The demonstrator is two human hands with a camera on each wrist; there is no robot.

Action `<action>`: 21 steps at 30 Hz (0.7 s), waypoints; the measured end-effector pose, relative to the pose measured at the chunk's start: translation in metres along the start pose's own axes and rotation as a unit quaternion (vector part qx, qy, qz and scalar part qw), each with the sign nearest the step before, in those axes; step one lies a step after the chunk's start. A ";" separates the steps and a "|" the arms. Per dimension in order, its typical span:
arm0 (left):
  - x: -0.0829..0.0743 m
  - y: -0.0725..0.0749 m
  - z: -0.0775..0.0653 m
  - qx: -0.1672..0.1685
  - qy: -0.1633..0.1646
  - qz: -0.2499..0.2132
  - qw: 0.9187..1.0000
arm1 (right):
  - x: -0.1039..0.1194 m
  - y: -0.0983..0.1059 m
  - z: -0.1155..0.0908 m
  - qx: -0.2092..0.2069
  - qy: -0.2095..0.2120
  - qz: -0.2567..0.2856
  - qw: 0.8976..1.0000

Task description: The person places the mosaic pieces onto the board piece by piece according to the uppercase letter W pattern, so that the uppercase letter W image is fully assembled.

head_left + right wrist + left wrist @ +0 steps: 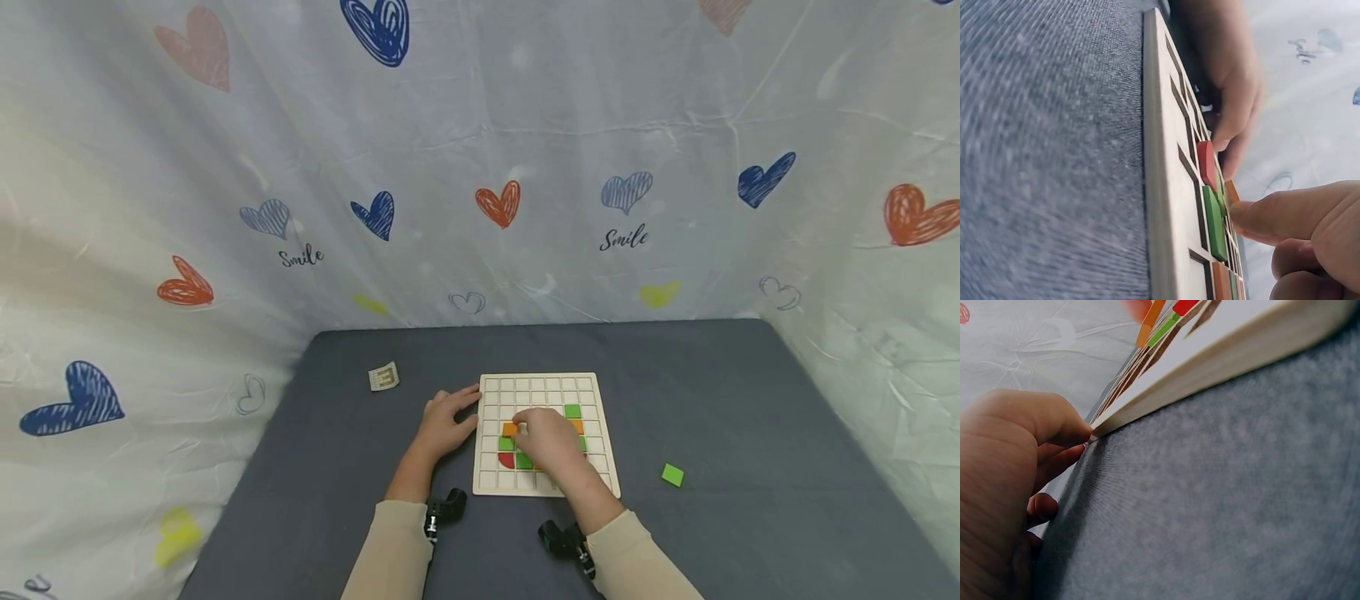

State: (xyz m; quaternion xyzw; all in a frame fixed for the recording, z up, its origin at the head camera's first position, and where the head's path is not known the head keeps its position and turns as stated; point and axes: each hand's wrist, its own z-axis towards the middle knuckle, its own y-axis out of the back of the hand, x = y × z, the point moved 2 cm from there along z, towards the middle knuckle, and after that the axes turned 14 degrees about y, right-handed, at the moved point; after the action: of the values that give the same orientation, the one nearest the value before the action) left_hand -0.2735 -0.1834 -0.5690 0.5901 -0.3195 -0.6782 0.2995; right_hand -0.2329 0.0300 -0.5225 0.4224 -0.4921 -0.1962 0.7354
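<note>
A pale wooden grid board (491,481) lies on the dark table, with green, orange and red tiles in some of its squares. My left hand (442,422) rests at the board's left edge, fingers fairly straight and a fingertip right at the rim in the left wrist view. Over the middle of the grid, my right hand (551,437) pinches an orange tile (510,429) on the left of the coloured group. That orange tile (1150,324) stands tilted above a green tile (1164,330). Close by sits a red rounded tile (506,460). The right hand hides part of the group.
A loose green tile (672,475) lies on the table right of the board. A small printed paper (384,377) lies at the back left. Behind the dark tablecloth (720,383) hangs a white curtain (555,275) with hearts.
</note>
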 end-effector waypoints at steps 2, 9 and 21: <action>0.000 0.000 0.000 0.001 0.002 0.000 1.000 | 0.000 -0.001 0.000 -0.004 0.005 -0.011 1.000; -0.001 0.000 0.000 0.001 0.009 0.000 1.000 | -0.002 -0.003 0.001 -0.036 0.000 -0.032 0.999; -0.002 0.000 -0.001 -0.001 0.012 0.003 1.000 | -0.002 -0.006 -0.001 -0.041 -0.003 -0.056 0.998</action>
State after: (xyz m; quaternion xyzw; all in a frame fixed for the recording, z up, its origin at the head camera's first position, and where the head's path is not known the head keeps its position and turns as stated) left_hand -0.2725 -0.1820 -0.5680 0.5967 -0.3172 -0.6705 0.3063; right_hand -0.2321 0.0281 -0.5289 0.4181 -0.4617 -0.2582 0.7385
